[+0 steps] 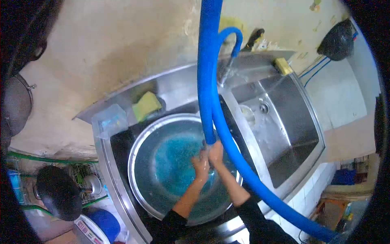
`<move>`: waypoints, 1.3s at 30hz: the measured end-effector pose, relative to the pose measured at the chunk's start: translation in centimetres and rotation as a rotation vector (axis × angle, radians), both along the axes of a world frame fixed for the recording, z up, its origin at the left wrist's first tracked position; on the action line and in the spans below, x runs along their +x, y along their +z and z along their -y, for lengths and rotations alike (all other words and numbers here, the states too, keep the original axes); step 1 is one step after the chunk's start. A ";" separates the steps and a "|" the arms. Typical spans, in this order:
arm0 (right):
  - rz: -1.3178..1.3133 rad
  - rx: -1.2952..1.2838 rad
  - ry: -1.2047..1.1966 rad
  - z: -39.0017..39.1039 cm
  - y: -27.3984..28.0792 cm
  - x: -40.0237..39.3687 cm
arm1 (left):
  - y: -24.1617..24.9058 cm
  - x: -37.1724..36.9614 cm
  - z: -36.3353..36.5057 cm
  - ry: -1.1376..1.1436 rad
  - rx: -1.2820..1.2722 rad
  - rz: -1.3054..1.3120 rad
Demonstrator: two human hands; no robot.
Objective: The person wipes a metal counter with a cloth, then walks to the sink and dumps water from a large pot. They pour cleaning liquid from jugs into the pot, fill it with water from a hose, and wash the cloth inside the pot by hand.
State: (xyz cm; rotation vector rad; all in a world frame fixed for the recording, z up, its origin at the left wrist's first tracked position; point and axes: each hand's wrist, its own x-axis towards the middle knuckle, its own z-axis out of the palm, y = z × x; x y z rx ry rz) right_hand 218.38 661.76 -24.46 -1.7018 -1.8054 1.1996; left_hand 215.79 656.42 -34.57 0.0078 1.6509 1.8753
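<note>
A large round metal basin point(136, 191) with bluish soapy water sits in the left part of the steel sink. Over its right side, a thick blue hose point(208, 73) hangs down to my hands. My right hand point(216, 153) is closed at the hose's lower end, its fingertips partly hidden. Just left of it, my left hand point(200, 166) is wet, thumb out to the side and fingers stretched up near the hose end. The two hands are close together above the water.
A second sink bowl point(292, 110) with a drain lies at right. A yellow-green sponge point(147, 106) and a clear plastic container point(109, 121) stand behind the basin; another sponge point(283, 66) rests at the back right. A dark pan point(58, 192) is at lower left.
</note>
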 end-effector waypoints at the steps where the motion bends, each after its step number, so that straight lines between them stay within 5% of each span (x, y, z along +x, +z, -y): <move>1: 0.028 0.041 0.006 1.5 -0.6 0.3 | -0.5 -1.2 -0.3 -0.054 -0.064 -0.115; 2: 0.057 0.083 0.011 2.9 -1.1 0.4 | 0.3 -2.6 0.7 -0.054 -0.073 -0.104; 4: 0.076 0.706 -0.051 4.6 -1.9 0.6 | 1.4 -3.4 1.2 -0.264 -0.175 0.056; 5: 0.206 0.117 0.142 2.7 -6.2 2.5 | 1.7 -3.1 1.5 -0.306 -0.162 0.143; 6: 0.199 0.109 0.143 2.0 -5.5 3.2 | 2.0 -2.8 1.8 -0.348 -0.153 0.229; 8: -0.275 -0.097 0.286 -0.7 -1.8 2.7 | 6.5 -2.9 2.1 -0.278 0.007 0.233; 10: -0.427 -0.189 0.261 -0.6 1.5 2.9 | 2.9 -3.9 3.3 -0.335 -0.128 0.165; 12: -0.588 -0.267 0.234 -0.5 3.0 2.9 | 2.2 -5.0 3.8 -0.218 0.306 0.513; 13: -0.693 -0.410 0.124 -0.4 3.3 2.7 | 8.0 -4.8 3.7 -0.101 0.331 0.664; 14: -0.795 -0.554 0.013 -0.4 3.4 2.5 | 7.5 -5.0 3.8 -0.096 0.332 0.660; 15: -0.796 -0.560 0.015 -0.3 2.5 2.5 | 6.6 -5.1 4.2 -0.016 0.341 0.723; 17: -0.422 -0.141 0.005 -0.5 0.2 3.0 | 6.3 -5.0 4.1 0.063 0.352 0.783; 20: -0.339 0.226 0.153 2.3 -1.1 1.8 | 6.5 -3.3 2.9 -0.061 0.104 0.528; 21: -0.213 0.320 0.104 4.5 3.4 -0.2 | 6.3 -2.9 2.5 -0.158 0.134 0.396; 22: -0.212 0.321 0.103 4.2 3.2 -0.2 | 6.2 -2.6 2.2 -0.253 0.164 0.265; 24: 0.073 0.344 0.135 3.0 2.1 -0.3 | 11.0 -2.0 1.2 -0.228 0.170 0.405; 26: 0.180 0.339 0.090 4.3 0.4 -0.4 | 11.5 -1.1 0.6 -0.166 -0.166 0.037; 28: 0.394 0.351 0.025 4.9 -0.7 -0.7 | 10.2 -4.9 -0.7 -0.222 -0.254 0.095; 30: 0.217 0.258 0.042 3.4 1.6 0.3 | 6.9 -5.1 -1.5 -0.281 -0.341 0.156; 31: 0.038 0.140 0.054 3.7 2.4 0.7 | 4.3 -3.1 -0.3 -0.302 -0.316 -0.067; 34: 0.039 0.058 0.031 3.5 1.7 -0.9 | 6.0 -2.9 -0.2 -0.213 -0.078 0.074; 37: -0.070 -0.022 0.094 4.8 1.4 0.7 | 6.5 -6.4 -0.7 -0.081 -0.219 0.412; 39: -0.214 -0.068 0.184 4.4 1.6 1.3 | 8.5 -8.0 0.0 -0.164 0.039 0.704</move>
